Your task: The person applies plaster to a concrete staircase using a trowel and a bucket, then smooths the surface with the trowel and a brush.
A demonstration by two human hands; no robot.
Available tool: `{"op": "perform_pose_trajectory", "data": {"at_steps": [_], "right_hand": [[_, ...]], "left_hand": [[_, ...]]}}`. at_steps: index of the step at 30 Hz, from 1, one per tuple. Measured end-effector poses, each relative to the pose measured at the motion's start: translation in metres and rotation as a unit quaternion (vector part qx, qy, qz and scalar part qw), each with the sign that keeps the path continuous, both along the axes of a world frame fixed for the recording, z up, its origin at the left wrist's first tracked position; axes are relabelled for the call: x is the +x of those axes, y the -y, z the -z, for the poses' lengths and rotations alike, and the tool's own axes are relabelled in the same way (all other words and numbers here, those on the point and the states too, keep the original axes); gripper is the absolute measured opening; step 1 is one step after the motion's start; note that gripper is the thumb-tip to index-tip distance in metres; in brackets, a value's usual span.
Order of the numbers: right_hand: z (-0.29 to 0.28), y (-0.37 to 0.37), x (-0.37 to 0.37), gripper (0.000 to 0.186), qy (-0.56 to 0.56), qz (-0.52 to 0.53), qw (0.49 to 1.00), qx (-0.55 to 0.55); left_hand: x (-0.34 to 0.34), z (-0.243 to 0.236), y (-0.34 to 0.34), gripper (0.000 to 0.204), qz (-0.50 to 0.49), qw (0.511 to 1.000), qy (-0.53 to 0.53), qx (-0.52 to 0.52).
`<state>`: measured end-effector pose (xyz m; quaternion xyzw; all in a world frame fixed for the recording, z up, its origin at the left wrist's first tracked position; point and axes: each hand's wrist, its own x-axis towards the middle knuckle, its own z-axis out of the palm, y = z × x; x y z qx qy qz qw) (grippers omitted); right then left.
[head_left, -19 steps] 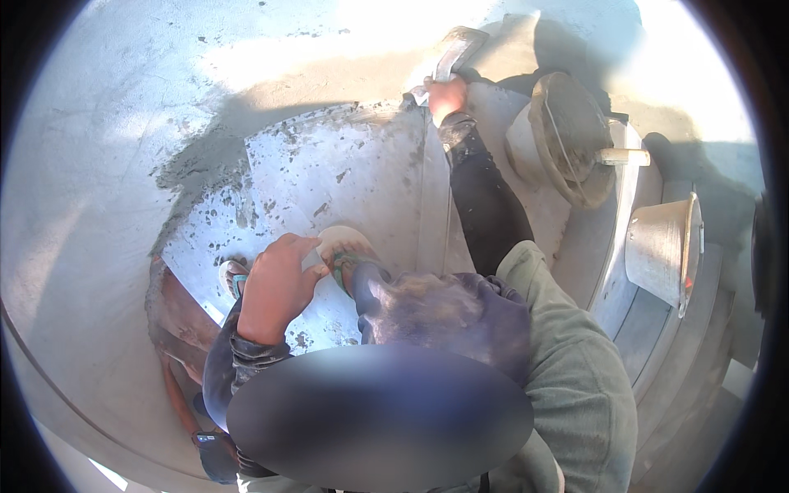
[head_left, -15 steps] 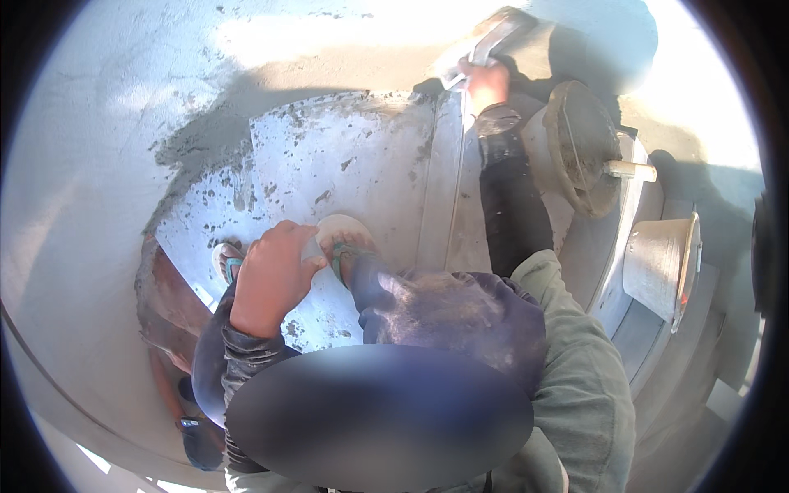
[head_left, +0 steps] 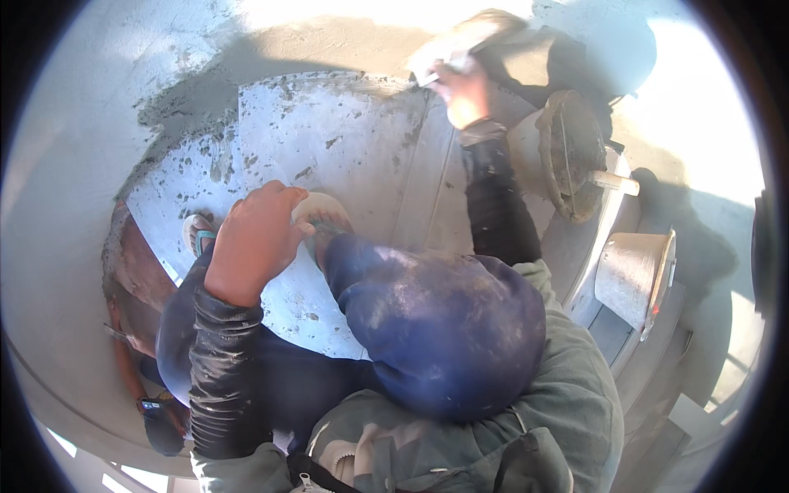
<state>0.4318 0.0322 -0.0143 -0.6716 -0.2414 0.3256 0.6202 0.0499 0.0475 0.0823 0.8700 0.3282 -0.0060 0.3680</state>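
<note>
My right hand is stretched out to the far side, closed around the handle of a plastering trowel. Motion blurs the trowel, whose blade is against or close to the grey, freshly plastered surface. My left hand hangs above my sandalled feet, with fingers curled, thumb apart and nothing visible in it. Beneath it lies a pale, mortar-speckled panel. Right of my right forearm stands a mortar-crusted bucket, with a light wooden handle jutting out of it.
A second pale bucket stands on step-like boards at the right. At the lower left, below a rough broken edge, another person's arm and dark cap-like shape show. My bent knee fills the middle.
My right hand and the trowel have shifted slightly left along the plaster. My left hand has moved up and left. The whole view has shifted, so more of my knee and jacket shows.
</note>
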Motion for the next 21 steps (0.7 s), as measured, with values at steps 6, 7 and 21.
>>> {"op": "perform_pose_trajectory", "data": {"at_steps": [6,7,21], "right_hand": [[0.072,-0.027,-0.007,0.030,0.172,0.150,0.969,-0.096],[0.071,-0.029,0.008,0.028,0.150,0.143,0.976,-0.065],[-0.107,0.057,0.064,0.021,0.431,0.037,0.882,-0.188]], "left_hand": [[0.003,0.009,0.008,0.041,0.015,0.999,0.030,-0.005],[0.003,0.005,0.007,0.042,0.014,1.000,0.014,-0.016],[0.002,0.012,0.002,0.042,0.014,0.999,-0.039,0.032]]}}
